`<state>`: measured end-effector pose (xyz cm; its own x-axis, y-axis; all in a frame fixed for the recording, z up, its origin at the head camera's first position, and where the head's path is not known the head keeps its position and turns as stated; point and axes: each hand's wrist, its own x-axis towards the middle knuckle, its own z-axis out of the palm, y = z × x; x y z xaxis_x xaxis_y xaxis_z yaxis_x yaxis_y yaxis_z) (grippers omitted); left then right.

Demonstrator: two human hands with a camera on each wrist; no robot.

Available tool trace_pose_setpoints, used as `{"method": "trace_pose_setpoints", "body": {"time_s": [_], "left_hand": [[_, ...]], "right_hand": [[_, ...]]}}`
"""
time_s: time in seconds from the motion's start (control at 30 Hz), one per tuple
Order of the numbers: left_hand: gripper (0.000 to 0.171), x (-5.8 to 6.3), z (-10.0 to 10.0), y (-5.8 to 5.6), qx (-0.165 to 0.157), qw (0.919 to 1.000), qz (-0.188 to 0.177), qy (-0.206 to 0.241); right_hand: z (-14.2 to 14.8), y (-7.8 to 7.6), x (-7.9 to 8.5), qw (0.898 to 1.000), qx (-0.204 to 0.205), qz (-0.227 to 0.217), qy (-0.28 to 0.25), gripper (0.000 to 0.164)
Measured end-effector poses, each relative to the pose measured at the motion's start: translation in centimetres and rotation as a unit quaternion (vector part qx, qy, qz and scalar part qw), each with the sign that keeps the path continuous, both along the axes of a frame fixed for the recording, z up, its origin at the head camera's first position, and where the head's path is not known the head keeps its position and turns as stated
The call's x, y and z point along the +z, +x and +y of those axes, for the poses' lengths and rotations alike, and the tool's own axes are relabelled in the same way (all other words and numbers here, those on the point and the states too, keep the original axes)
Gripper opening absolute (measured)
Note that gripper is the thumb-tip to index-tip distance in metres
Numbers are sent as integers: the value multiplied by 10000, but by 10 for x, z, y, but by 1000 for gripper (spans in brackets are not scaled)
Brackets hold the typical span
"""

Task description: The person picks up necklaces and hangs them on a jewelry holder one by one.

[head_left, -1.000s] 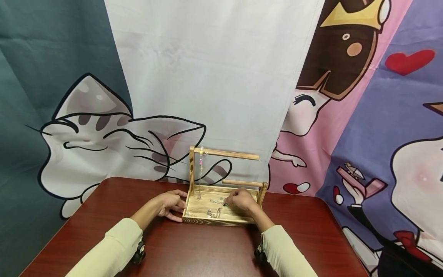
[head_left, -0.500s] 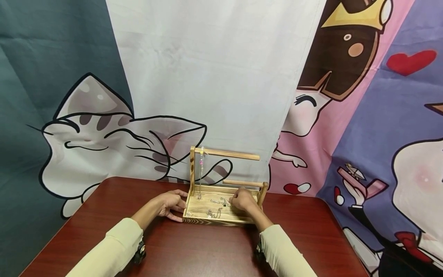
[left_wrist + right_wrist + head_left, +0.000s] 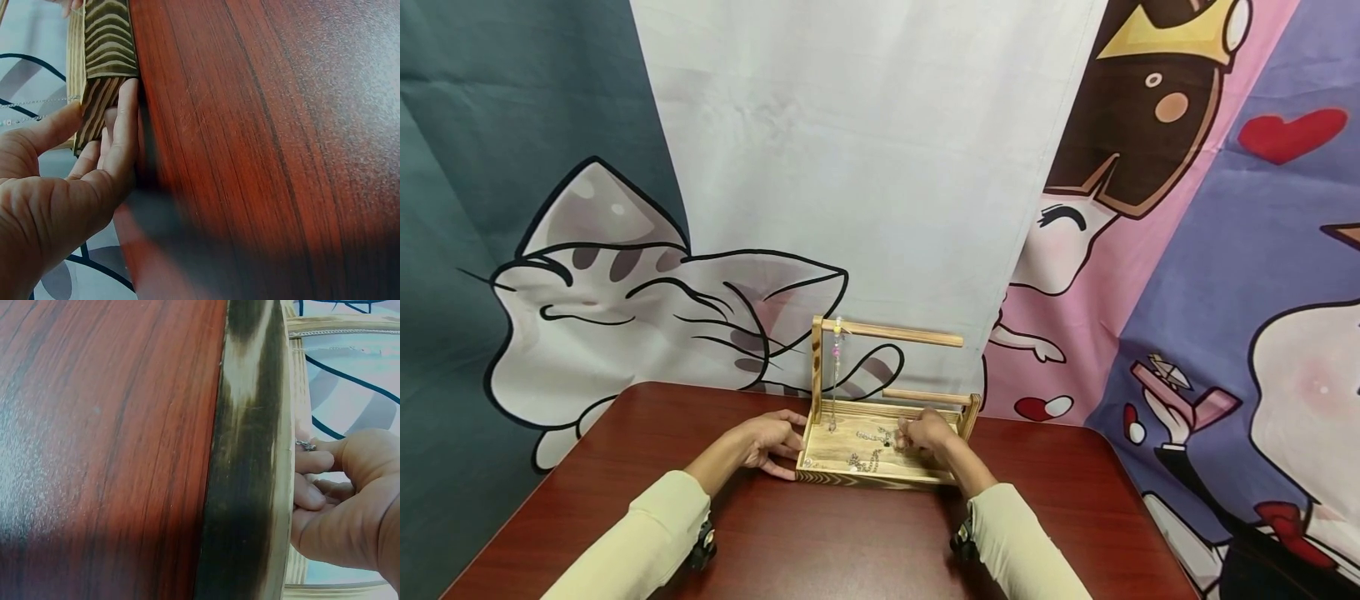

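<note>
The reddish counter (image 3: 820, 542), dark-grained, spreads nearest and carries the wooden stand (image 3: 857, 480), whose long axis runs left to right. The left hand (image 3: 767, 444) grips the stand's left end. A loose chain (image 3: 855, 464) lies by its near wall; farther in, toward the right, the right hand (image 3: 927, 435) pinches a silvery chain (image 3: 306, 445). Beyond, the lower rail (image 3: 925, 397) points left, the upper rail (image 3: 898, 335) right; a necklace (image 3: 836, 352) hangs straight down from it. Cartoon-printed cloth (image 3: 865, 167) covers the far side.

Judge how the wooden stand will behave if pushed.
The wooden stand should stay rigid, since its parts look like solid wood. Its broad tray probably makes it slide before tipping. The beaded chain hanging from it may swing.
</note>
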<state>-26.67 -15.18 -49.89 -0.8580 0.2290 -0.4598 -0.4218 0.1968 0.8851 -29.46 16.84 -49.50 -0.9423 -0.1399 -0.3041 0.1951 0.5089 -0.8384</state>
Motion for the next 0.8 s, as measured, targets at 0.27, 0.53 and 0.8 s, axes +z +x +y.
{"method": "trace_pose_setpoints", "body": {"time_s": [0.27,0.53,0.8], "left_hand": [[63,0,0,0,5,10000,-11,-14],[63,1,0,0,-45,10000,-21,-14],[63,-2,-1,-2,-39,10000,-24,-7]], "right_hand": [[8,-11,-8,9880,257,-865,-1250,38],[13,-15,-10,9665,627,-1244,-2154,33],[19,-12,-13,9641,877,-1011,-2294,33]]}}
